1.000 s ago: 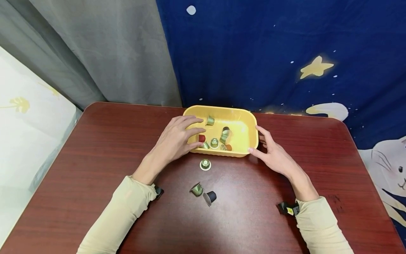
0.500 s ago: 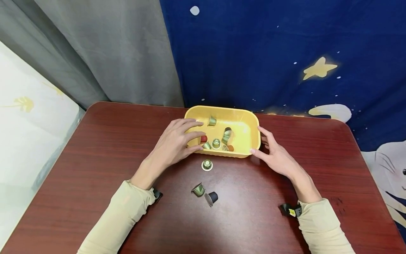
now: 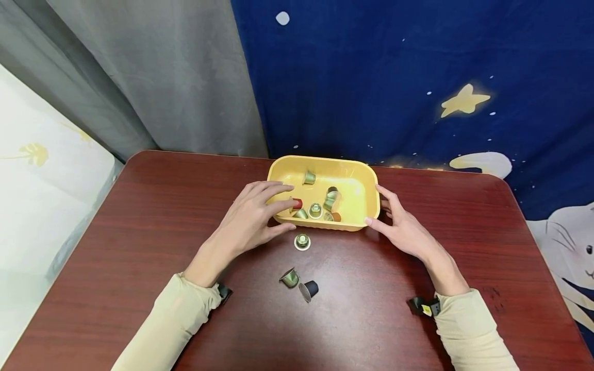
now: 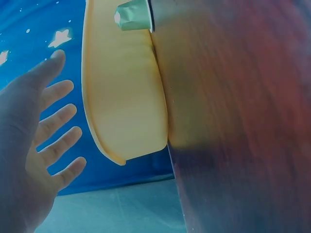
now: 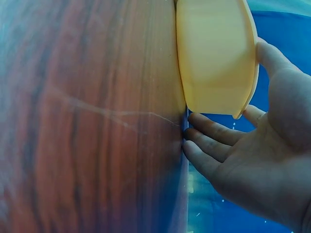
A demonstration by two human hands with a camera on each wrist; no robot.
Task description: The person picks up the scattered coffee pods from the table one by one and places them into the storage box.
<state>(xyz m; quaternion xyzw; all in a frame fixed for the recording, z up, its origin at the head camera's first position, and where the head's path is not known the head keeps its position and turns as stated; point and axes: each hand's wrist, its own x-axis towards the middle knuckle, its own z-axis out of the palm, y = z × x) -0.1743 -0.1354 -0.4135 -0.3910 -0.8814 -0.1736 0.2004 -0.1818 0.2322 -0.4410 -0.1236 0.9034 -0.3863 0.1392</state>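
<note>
A yellow plastic bin holds several coffee capsules, among them a red capsule and a green capsule. Over its left end hovers my left hand, fingers spread and nothing between them; the left wrist view shows this hand apart from the bin. At the bin's right end, my right hand touches the rim with thumb and forefinger, its other fingers fairly straight beside the end wall. In front of the bin lie an upright green capsule, a tilted green capsule and a black capsule.
The bin stands at the far edge of a dark red wooden table. Behind hang a grey curtain and a blue curtain with stars. Black straps circle both wrists.
My left hand has drawn slightly back toward me and lower, its thumb now in front of the bin's near rim. My right hand stays at the bin's right end; the capsules keep their places.
</note>
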